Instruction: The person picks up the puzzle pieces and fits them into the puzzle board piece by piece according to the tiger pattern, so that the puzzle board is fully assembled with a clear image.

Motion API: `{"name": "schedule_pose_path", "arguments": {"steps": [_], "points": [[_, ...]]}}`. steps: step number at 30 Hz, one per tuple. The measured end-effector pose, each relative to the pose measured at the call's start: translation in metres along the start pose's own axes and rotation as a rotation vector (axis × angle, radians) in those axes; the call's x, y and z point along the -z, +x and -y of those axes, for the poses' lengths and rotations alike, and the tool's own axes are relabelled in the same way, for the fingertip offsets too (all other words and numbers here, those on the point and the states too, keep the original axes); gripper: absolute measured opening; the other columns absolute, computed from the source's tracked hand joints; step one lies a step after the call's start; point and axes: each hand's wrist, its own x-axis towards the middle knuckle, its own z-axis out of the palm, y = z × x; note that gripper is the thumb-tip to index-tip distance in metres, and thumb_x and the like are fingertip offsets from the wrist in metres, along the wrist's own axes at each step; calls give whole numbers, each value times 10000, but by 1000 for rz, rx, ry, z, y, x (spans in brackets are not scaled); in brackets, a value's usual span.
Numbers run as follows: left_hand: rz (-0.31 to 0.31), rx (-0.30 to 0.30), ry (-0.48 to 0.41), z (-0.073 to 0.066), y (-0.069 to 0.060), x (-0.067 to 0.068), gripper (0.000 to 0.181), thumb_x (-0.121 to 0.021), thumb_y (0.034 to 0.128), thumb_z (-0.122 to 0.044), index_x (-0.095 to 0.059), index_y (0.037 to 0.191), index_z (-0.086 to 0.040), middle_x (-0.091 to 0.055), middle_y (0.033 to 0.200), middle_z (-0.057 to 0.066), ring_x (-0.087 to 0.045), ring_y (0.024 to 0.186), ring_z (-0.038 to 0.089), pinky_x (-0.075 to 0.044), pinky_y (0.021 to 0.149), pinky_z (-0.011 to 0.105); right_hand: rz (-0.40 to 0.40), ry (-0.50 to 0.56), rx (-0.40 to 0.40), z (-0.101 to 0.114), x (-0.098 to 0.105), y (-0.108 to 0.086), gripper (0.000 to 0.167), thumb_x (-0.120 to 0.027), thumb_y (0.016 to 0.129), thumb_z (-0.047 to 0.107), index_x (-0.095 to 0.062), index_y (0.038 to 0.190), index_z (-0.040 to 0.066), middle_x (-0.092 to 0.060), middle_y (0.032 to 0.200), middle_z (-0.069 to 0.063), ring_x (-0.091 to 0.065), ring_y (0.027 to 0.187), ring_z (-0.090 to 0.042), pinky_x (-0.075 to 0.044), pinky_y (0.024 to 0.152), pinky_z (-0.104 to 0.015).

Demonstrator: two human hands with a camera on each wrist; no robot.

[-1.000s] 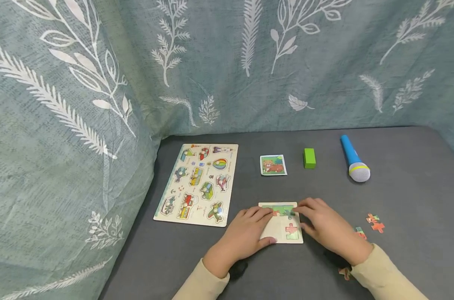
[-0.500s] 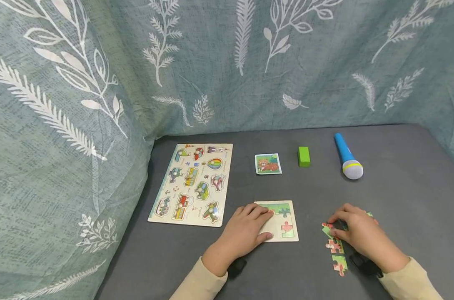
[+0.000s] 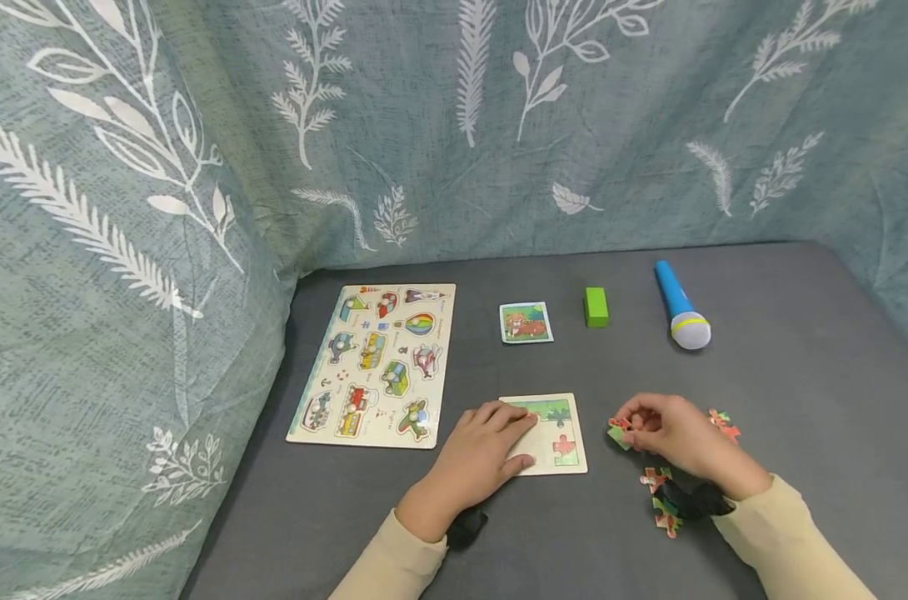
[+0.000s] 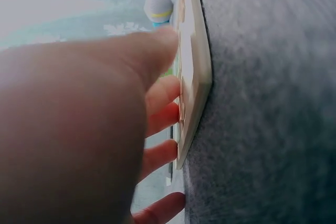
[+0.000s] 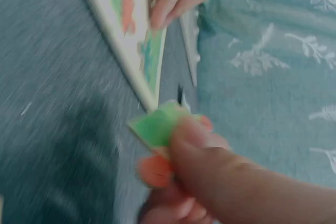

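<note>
A small wooden puzzle board (image 3: pixel 536 462) lies flat on the grey table, with some green and orange pieces set in its upper part and lower right. My left hand (image 3: pixel 480 458) rests on the board's left side, fingers spread and fairly straight, thumb near the lower edge. Between thumb and fingers, my right hand (image 3: pixel 671 433) pinches a green and orange jigsaw piece (image 5: pixel 157 127), held just right of the board and apart from it. Loose jigsaw pieces (image 3: pixel 667 523) lie below that hand, and another piece (image 3: pixel 724 423) is partly hidden behind it.
A large peg puzzle board (image 3: pixel 371 367) with vehicle pictures lies at the left. Along the back are a square picture card (image 3: pixel 526 322), a green block (image 3: pixel 596 307) and a blue toy microphone (image 3: pixel 682 307). A leaf-patterned curtain (image 3: pixel 424 125) hangs behind the table.
My right hand went from the board to the loose pieces on the right, took one up, and has come back left toward the board with it. The left hand stays on the board.
</note>
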Motion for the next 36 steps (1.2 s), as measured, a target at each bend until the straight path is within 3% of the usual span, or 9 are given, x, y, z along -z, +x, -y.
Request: {"name": "schedule_pose_path", "arguments": {"steps": [2,9,13,16,22,26,30,33,36], "points": [[-14,2,-6,1,-1,0,534,-637,1037,-445,-596,1501,-183,-562,1466,-12,-476,1369,195,-447,1041,426,1,60,13,7,-3,10,136,-775,911,-18,-766,1039,28,-645,827,9,-615,692,-81,-529,619,-247],[-26,-2,-24,1,-2,-3,504,-638,1045,-414,-601,1498,-196,-559,1467,-13,-478,1371,192,-446,1034,431,49,32,106,27,-19,37,226,-740,958,9,-772,1181,10,-714,917,15,-667,768,-110,-563,680,-277],[-5,14,-34,-2,-1,-3,496,-618,1059,-406,-597,1502,-185,-558,1475,-20,-474,1378,181,-440,1039,424,59,102,75,35,-27,41,232,-703,970,-39,-731,1198,-9,-655,890,-13,-673,776,-156,-591,681,-328],[-2,35,-56,-3,0,-2,462,-594,1079,-374,-606,1493,-170,-566,1475,-24,-479,1377,172,-437,1042,420,52,192,47,39,-33,41,158,-702,967,-55,-699,1123,-37,-639,879,-51,-689,779,-197,-607,684,-355],[-49,79,-160,-4,2,1,383,-610,1080,-269,-653,1430,-119,-562,1481,43,-503,1378,221,-454,1064,448,16,288,-5,47,-45,41,116,-708,947,-79,-646,1038,-43,-659,877,-95,-718,756,-234,-613,662,-354],[-141,138,-245,-3,2,4,280,-649,1057,-174,-704,1322,-103,-595,1389,78,-560,1279,254,-492,1029,449,6,248,-16,53,-56,41,155,-699,948,-88,-634,1058,0,-642,891,-82,-686,727,-209,-585,624,-335],[-236,218,-237,-2,-1,7,202,-690,1023,-129,-723,1221,-110,-661,1147,38,-620,1048,224,-529,893,396,12,134,15,60,-67,40,124,-725,952,-46,-703,1035,44,-672,866,-21,-641,675,-155,-536,576,-305],[-288,266,-228,-2,-2,9,157,-705,1001,-108,-736,1155,-108,-669,988,13,-619,879,196,-526,770,370,7,34,77,62,-71,41,129,-750,942,-16,-783,1041,60,-706,849,22,-609,663,-106,-509,573,-278],[-294,286,-225,-1,-3,11,122,-713,985,-92,-750,1101,-103,-638,860,-9,-574,733,156,-498,673,337,22,-55,171,62,-75,43,129,-782,914,8,-820,1021,69,-737,856,31,-611,686,-75,-505,603,-264]]}}
